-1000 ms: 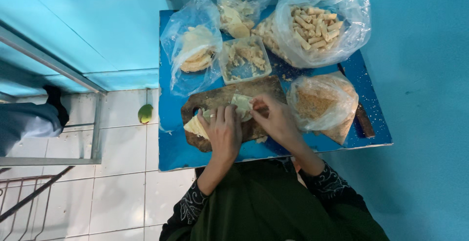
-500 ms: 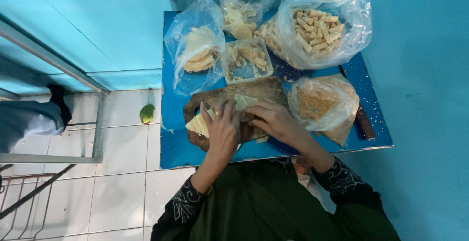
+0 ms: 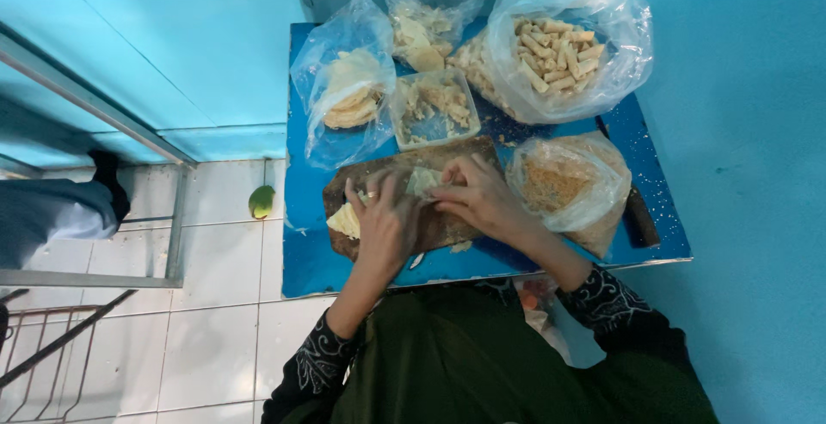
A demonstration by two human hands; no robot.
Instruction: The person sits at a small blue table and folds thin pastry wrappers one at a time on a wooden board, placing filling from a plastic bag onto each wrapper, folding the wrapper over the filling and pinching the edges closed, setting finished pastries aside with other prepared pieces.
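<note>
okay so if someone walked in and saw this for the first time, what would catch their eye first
Probably the left hand and right hand pressing a pale wrapper on the wooden board, mid-table. Behind them, a big clear bag of stick-shaped pieces sits at the blue table's far right. A green fruit lies on the tiled floor, left.

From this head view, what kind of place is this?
Probably a small home or stall food-prep corner: a blue table against turquoise walls, clear bags of rolled snacks, and both hands, left hand and right hand, folding a thin wrapper on a wooden board.
</note>
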